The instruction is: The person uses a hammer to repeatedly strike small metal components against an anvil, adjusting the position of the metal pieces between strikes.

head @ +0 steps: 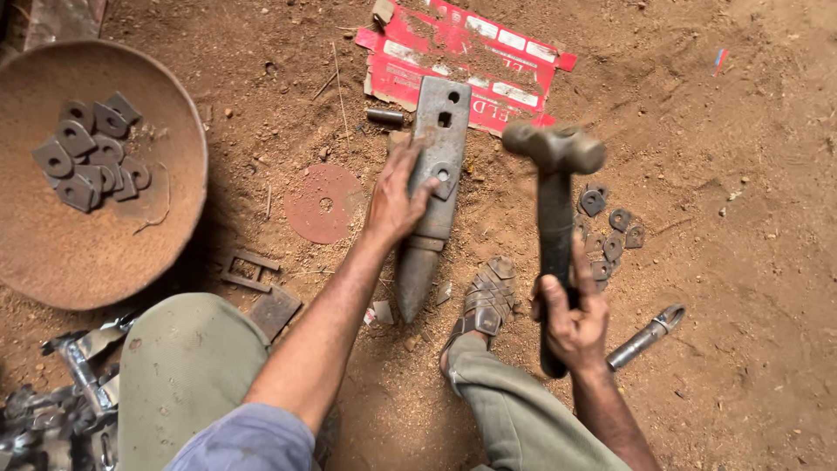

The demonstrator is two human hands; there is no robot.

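Observation:
A long grey steel anvil block (433,157) lies on the dirt floor, its tapered end pointing toward me. My left hand (397,196) rests on its left side, fingers pinching a small flat metal piece (442,180) with a hole against the top face. My right hand (571,323) grips the dark handle of a heavy hammer (554,174), raised with its rounded head hovering blurred to the right of the anvil.
A rusty round pan (105,253) at left holds several holed metal pieces (87,157). More such pieces (610,231) lie right of the hammer. A red disc (324,202), torn red cardboard (471,52), a metal rod (645,336), scrap at lower left, my sandalled foot (484,301).

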